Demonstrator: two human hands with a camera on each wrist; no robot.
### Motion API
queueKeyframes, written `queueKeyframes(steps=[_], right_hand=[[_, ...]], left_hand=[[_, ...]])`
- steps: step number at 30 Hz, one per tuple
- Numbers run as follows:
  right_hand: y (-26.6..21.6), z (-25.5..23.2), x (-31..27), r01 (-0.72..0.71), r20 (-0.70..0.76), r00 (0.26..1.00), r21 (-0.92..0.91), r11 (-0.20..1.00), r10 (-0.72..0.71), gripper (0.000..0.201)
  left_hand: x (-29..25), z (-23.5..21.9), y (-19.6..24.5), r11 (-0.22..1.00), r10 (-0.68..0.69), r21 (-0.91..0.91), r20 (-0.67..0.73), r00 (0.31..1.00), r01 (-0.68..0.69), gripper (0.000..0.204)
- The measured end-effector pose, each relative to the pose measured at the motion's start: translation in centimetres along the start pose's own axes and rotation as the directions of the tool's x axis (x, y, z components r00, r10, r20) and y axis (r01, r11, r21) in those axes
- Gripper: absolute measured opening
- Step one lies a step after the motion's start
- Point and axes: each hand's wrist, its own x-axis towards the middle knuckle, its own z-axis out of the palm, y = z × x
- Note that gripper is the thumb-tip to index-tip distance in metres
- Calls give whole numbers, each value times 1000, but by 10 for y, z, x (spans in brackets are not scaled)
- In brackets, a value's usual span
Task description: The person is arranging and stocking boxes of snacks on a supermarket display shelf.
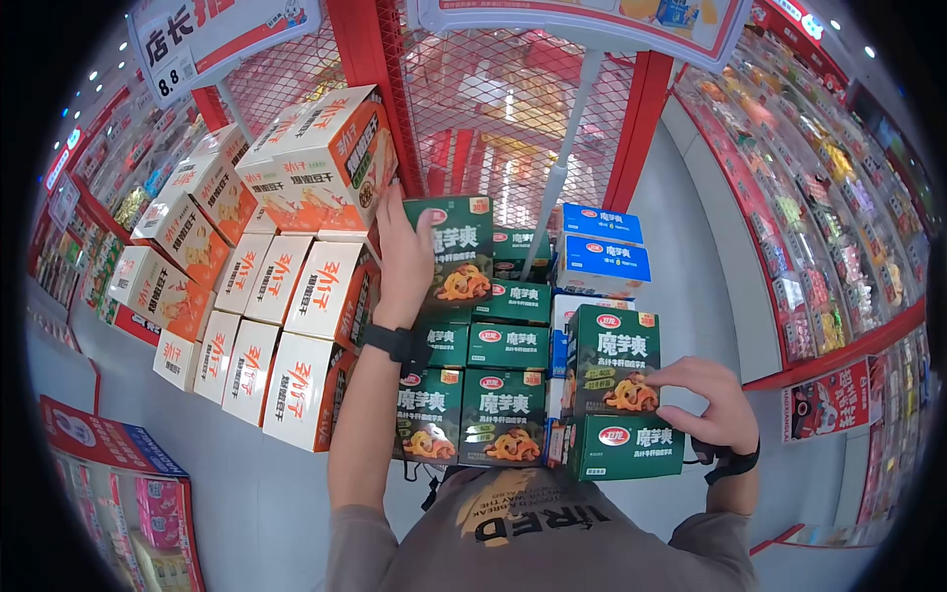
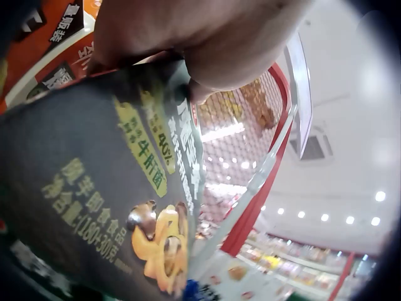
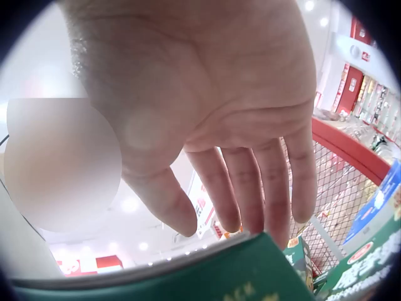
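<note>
My left hand (image 1: 402, 264) grips a dark green konjac snack box (image 1: 456, 259) by its left edge, the thumb on the near side. In the left wrist view, the hand (image 2: 188, 31) covers the box's top end, with its printed side (image 2: 94, 182) below. My right hand (image 1: 718, 400) reaches to the right edge of another green snack box (image 1: 612, 345). Below that box, a further green box (image 1: 626, 449) shows its white lettering. The right wrist view has the right hand (image 3: 207, 106) with fingers extended downward, fingertips right at a green box's edge (image 3: 250, 266).
White-and-orange boxes (image 1: 306, 385) are stacked left of the green rows (image 1: 508, 345). Blue boxes (image 1: 604, 261) sit at the back right. A red-framed mesh panel (image 1: 503, 118) and a grey pole (image 1: 558, 168) stand behind. Candy shelves (image 1: 789, 247) line the aisle's right side.
</note>
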Motion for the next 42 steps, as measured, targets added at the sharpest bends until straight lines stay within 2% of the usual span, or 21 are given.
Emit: queueKeyframes(steps=[3, 6, 7, 12, 15, 16, 18, 19, 21, 23, 24, 26, 29, 30, 33, 34, 36, 38, 39, 40, 42], right_hand=[[6, 3, -24, -107, -76, 990, 141, 984, 118, 34], [21, 11, -49, -193, -104, 964, 353, 915, 243, 38], [20, 13, -50, -166, -116, 972, 266, 950, 202, 43], [-4, 16, -45, -52, -63, 997, -14, 999, 51, 70], [-11, 22, -46, -56, 6, 998, -153, 987, 58, 78], [-11, 27, -49, -101, -11, 995, -87, 991, 100, 77], [-2, 38, -51, -174, -49, 983, 33, 984, 175, 75], [-1, 40, -52, -151, -87, 985, 10, 988, 151, 74], [0, 40, -51, -84, -130, 987, 60, 995, 91, 75], [-4, 40, -49, -58, -177, 981, 142, 988, 83, 78], [-6, 38, -44, -26, -213, 975, 199, 980, 69, 78], [-7, 37, -29, 47, -300, 953, 304, 951, 49, 80], [-10, 39, 8, 93, -289, 957, 302, 949, -2, 84], [-9, 43, 20, 118, -279, 960, 284, 951, -36, 84], [0, 57, 45, -39, -82, 994, 390, 920, 77, 89], [0, 57, 48, -21, -111, 993, 248, 968, 49, 89], [4, 54, 50, 7, -154, 988, -49, 999, -15, 90], [18, 49, 43, -63, -115, 991, 36, 997, 66, 84], [27, 50, 38, -95, -119, 988, 69, 993, 102, 83], [34, 52, 33, -131, -117, 983, 103, 986, 143, 81], [41, 55, 25, -166, -155, 974, 17, 986, 167, 77]], left_hand=[[-6, 6, -9, 968, 149, 181, 135, 980, -173, 62], [-29, 5, 33, 871, -35, 442, 490, 871, -214, 67], [-37, 17, 21, 883, -79, 426, 548, 833, -196, 78], [-41, 37, 0, 816, 0, 498, 507, 862, -293, 87], [-39, 37, -3, 829, -2, 481, 515, 857, -287, 86], [-38, 32, 5, 833, -26, 479, 533, 846, -276, 84], [-44, 28, 8, 916, 7, 352, 462, 887, -190, 79], [-46, 14, 26, 922, 64, 311, 465, 883, -230, 65], [-51, -26, 61, 987, 151, -34, 501, 852, -155, 59], [-53, -74, 91, 869, 342, -494, 660, 669, 42, 61], [-59, -82, 93, 755, 467, -641, 674, 572, 138, 82], [-88, -95, 116, 730, 453, -655, 677, 580, 194, 104], [-119, -99, 138, 844, 215, -480, 711, 670, 238, 117], [-123, -96, 132, 801, 126, -490, 700, 703, 344, 114], [-134, -86, 117, 576, -164, -549, 649, 743, 606, 103], [-141, -84, 108, 625, -213, -530, 591, 778, 573, 97], [-150, -80, 84, 611, -382, -485, 512, 769, 626, 87], [-147, -77, 54, 489, -498, -501, 511, 701, 713, 76], [-142, -75, 40, 540, -520, -467, 470, 713, 701, 69], [-140, -71, 24, 699, -519, -333, 373, 769, 633, 67], [-143, -76, 24, 939, -333, 163, 199, 922, 304, 70]])
